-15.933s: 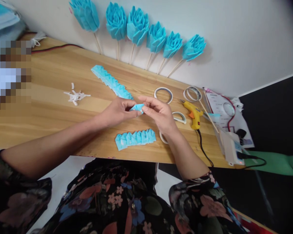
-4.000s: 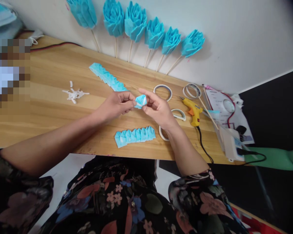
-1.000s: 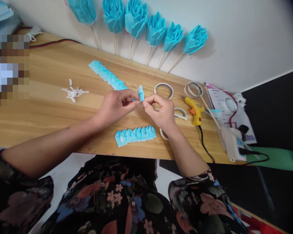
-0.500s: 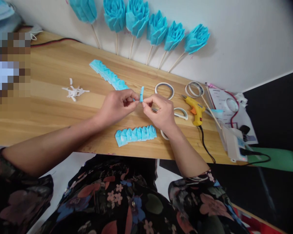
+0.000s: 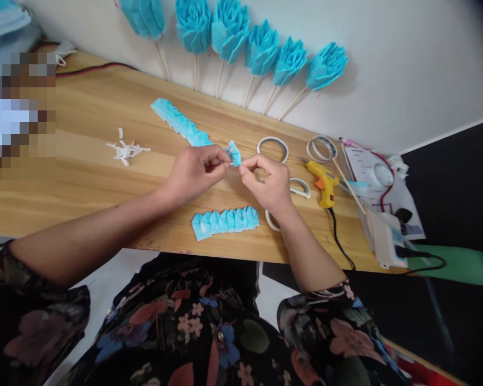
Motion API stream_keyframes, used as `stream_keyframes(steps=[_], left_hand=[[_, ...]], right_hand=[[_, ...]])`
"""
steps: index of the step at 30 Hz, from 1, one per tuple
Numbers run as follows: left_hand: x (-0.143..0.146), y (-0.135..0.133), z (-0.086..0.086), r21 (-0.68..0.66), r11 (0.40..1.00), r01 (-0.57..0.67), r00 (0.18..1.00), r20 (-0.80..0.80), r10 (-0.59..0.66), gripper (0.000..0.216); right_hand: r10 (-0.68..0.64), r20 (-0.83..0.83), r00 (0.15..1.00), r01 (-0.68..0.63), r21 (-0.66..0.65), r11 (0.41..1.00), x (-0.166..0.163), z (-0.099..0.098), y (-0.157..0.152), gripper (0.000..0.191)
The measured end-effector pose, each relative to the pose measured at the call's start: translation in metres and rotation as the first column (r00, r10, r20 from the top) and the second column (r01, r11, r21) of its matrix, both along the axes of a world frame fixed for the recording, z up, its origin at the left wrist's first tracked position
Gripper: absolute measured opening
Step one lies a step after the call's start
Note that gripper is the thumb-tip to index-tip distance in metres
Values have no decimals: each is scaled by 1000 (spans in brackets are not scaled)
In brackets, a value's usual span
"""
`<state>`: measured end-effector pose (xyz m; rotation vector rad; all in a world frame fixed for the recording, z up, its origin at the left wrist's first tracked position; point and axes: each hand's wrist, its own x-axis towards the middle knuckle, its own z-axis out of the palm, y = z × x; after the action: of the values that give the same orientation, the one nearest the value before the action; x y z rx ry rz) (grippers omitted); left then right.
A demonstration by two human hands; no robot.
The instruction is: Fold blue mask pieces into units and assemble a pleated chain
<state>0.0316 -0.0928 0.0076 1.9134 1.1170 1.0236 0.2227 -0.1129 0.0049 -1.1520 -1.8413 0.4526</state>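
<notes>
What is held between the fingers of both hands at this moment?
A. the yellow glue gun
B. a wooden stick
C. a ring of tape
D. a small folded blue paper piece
D: the left hand and the right hand pinch a small folded blue paper piece between them, while the yellow glue gun lies untouched on the table.

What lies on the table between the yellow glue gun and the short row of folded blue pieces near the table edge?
In the head view, between the glue gun and the short blue row, two white tape rings lie on the table; the right hand partly covers them.
</notes>
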Motion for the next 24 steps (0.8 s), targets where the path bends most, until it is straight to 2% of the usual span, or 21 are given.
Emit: stream_keyframes(steps=[6, 11, 14, 17, 18, 20, 22, 24], left_hand=[[-1, 3, -1, -40, 999, -18, 998, 55, 20, 12], [-8, 16, 2, -107, 993, -48, 982, 176, 67, 12], [-24, 27, 22, -14, 988, -153, 917, 370, 148, 12], [-54, 30, 47, 197, 912, -361, 863, 443, 245, 7], [-67, 28, 52, 260, 887, -382, 878, 403, 260, 5], [-94, 20, 54, 318, 862, -395, 918, 163, 361, 7], [-122, 12, 45, 300, 882, -363, 888, -175, 425, 14], [-146, 7, 30, 231, 922, -312, 807, -447, 385, 17]], right_hand=[[-44, -170, 984, 12, -188, 982, 7, -3, 6, 15], [-77, -334, 939, -7, -244, 970, 15, -11, 15, 17], [-96, -406, 909, -4, -240, 971, 18, -12, 20, 19], [-111, -423, 899, 8, -237, 972, 18, -10, 21, 20], [-109, -422, 900, 7, -237, 971, 17, -9, 21, 19], [-99, -422, 901, -3, -235, 972, 16, -9, 20, 18], [-88, -421, 903, -12, -231, 973, 15, -9, 19, 18], [-85, -409, 909, -14, -234, 972, 13, -10, 18, 18]])
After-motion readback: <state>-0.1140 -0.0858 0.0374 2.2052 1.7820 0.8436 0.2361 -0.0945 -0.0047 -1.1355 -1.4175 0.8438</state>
